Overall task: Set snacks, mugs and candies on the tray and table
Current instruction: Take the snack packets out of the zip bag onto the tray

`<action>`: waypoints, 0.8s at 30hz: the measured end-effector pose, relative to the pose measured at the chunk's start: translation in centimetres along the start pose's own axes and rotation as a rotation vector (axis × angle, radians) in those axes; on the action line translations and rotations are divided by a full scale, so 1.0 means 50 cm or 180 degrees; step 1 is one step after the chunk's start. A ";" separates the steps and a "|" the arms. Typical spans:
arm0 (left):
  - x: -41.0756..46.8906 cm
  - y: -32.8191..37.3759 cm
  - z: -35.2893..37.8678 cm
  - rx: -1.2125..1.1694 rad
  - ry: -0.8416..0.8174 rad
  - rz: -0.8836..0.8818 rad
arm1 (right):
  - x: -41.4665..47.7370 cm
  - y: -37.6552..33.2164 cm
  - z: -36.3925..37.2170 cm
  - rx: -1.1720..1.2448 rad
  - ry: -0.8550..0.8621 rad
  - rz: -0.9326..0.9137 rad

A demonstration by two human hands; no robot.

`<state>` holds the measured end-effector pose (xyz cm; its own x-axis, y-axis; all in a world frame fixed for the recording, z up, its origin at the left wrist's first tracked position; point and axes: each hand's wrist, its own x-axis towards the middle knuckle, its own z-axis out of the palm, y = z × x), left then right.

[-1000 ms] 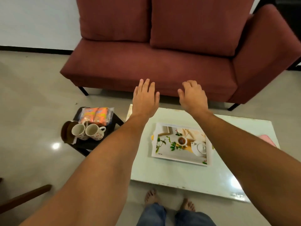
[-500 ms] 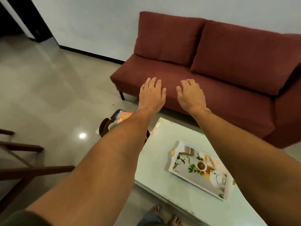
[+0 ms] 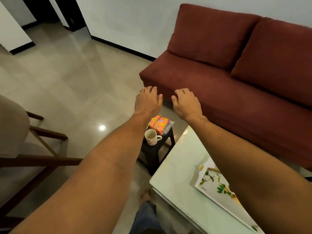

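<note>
Head view: left hand (image 3: pixel 148 102) and right hand (image 3: pixel 185 105) are held out toward the stool (image 3: pixel 157 149), fingers loosely bent, nothing gripped, presumably for reaching. Mug (image 3: pixel 151 136) and snacks (image 3: pixel 159 124) are set on it; tray (image 3: pixel 213 183) lies on the table (image 3: pixel 179 168).

Before us: snack packets (image 3: pixel 159 124) behind a mug (image 3: pixel 151 137) on the stool (image 3: pixel 157 150), left of the table (image 3: pixel 179 166) bearing the tray (image 3: pixel 211 191); sofa (image 3: pixel 236 81) beyond.
</note>
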<state>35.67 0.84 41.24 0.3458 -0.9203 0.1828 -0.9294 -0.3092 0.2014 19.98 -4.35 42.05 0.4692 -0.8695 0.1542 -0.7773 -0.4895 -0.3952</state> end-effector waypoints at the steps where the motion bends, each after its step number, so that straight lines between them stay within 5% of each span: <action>1: 0.015 -0.022 0.011 -0.0007 -0.0022 -0.0003 | 0.016 -0.011 0.021 -0.0003 -0.0016 0.0033; 13: 0.186 -0.230 0.204 -0.0078 -0.0620 0.0398 | 0.154 -0.046 0.293 0.0008 -0.0429 0.0816; 24: 0.225 -0.325 0.460 -0.0326 -0.1393 -0.0071 | 0.172 0.059 0.534 0.0066 -0.0808 0.1569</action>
<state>51.70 -9.98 17.91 0.2583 -0.9352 -0.2424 -0.8972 -0.3252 0.2987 32.92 -11.53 18.04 0.1402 -0.9510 -0.2756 -0.9232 -0.0250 -0.3834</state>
